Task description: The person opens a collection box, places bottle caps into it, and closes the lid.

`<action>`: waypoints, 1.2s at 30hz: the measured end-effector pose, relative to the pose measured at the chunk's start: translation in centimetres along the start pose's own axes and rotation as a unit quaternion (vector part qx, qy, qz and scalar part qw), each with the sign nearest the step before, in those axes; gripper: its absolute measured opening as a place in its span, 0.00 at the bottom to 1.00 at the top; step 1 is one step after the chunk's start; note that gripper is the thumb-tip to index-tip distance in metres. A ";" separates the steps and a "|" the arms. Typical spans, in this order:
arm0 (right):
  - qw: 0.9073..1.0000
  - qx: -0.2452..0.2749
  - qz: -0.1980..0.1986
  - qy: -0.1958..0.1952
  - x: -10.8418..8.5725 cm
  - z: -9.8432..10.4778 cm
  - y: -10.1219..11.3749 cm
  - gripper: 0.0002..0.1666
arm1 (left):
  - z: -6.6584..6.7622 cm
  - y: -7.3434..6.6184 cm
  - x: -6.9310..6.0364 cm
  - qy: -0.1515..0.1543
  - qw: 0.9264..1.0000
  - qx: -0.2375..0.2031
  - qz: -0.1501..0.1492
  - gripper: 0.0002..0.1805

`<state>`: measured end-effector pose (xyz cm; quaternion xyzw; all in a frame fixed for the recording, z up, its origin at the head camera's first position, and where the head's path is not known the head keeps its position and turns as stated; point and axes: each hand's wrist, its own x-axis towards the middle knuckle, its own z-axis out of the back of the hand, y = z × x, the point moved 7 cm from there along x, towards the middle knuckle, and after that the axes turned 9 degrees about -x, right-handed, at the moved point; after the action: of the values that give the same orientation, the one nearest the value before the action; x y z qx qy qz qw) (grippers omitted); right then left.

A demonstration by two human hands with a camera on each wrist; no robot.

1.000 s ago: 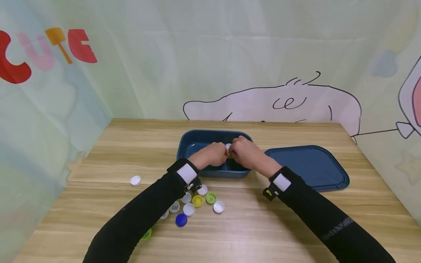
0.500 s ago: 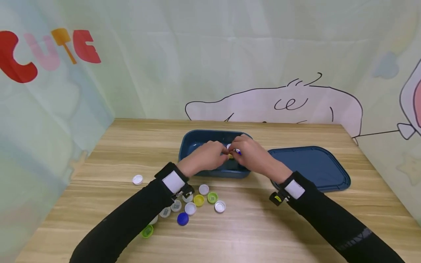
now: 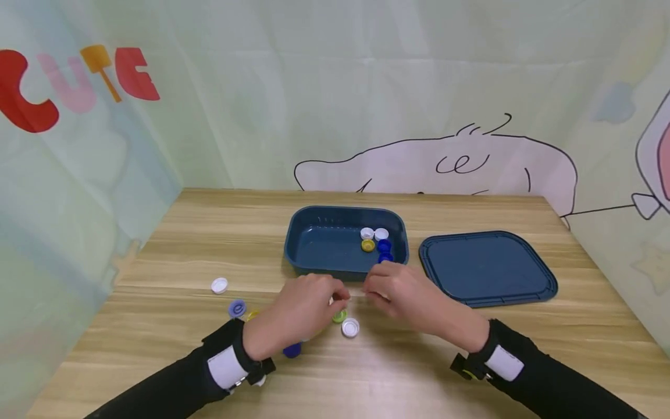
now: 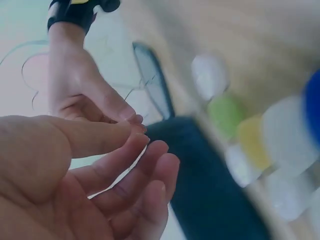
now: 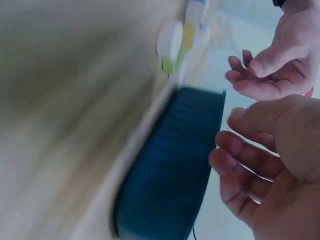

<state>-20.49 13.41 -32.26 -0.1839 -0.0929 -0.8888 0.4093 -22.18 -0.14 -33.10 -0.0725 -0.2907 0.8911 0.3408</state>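
Note:
My left hand (image 3: pixel 300 308) hovers above several loose bottle caps in front of a dark blue box, partly hiding them. Its fingers are relaxed and no cap shows between them in the left wrist view. Close by, just off the box's front right edge, is my right hand (image 3: pixel 413 294), loosely curved and holding nothing. Inside the box (image 3: pixel 324 244), toward its right end, lie two white caps (image 3: pixel 381 234), a yellow cap (image 3: pixel 368 245) and blue caps (image 3: pixel 384 246). A green cap (image 3: pixel 339 316) and a white cap (image 3: pixel 350 327) lie between the hands.
A dark blue lid (image 3: pixel 489 267) lies flat right of the box. Apart at the left are a white cap (image 3: pixel 219 286) and a purple-blue cap (image 3: pixel 237 308). A blue cap (image 3: pixel 292 350) shows below the left hand. Printed cloth (image 3: pixel 366 105) stands behind the wooden table.
Both hands have come out of the box and back toward me, uncovering the caps inside. The left hand now covers much of the loose pile.

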 end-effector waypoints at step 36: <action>0.988 0.037 0.026 0.145 -2.4 -4.3 4.6 0.04 | -5.4 -1.6 -2.5 0.020 0.989 0.131 -0.065 0.15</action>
<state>-16.69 10.71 -37.11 -0.0400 -0.0600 -0.8911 0.4481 -17.61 1.71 -36.82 -0.0261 -0.1690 0.8959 0.4099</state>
